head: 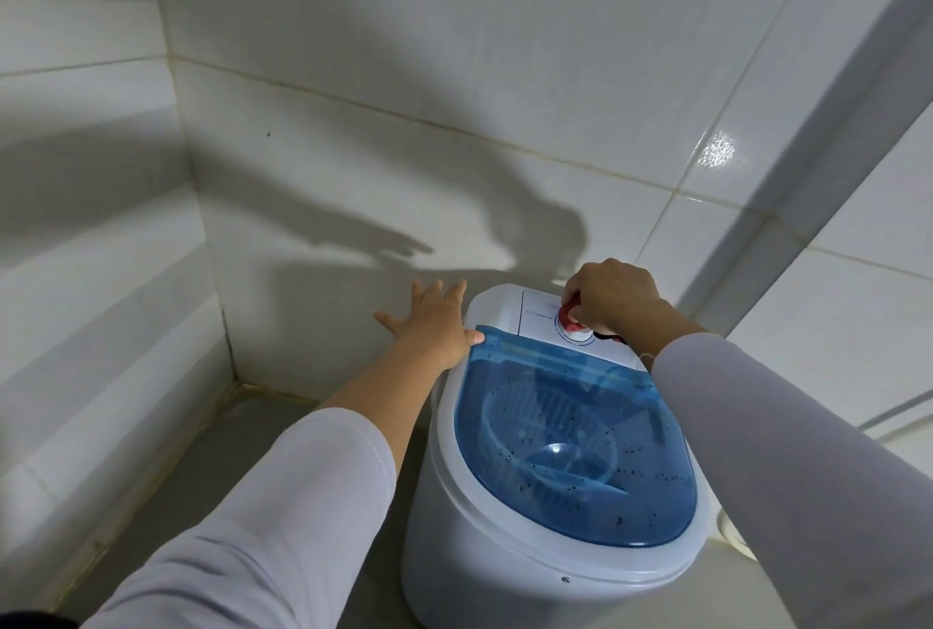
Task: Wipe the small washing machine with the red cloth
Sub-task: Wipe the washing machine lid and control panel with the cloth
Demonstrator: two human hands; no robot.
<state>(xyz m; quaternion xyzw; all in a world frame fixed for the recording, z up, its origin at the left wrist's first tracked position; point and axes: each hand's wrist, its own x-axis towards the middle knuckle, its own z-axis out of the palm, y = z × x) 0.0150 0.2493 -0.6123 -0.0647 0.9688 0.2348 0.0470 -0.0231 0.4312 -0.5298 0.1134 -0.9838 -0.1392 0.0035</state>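
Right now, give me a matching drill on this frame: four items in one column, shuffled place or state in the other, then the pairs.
Items:
1. left hand
2. right hand
3. red cloth
4. blue lid

Places or states:
A. shut, see-through, dotted with dark specks
B. bunched up, pressed on the white control panel
C. open, fingers spread, thumb at the lid's back left corner
D. closed around the cloth at the back of the washing machine

Pairs: 1-C, 2-D, 3-B, 4-A
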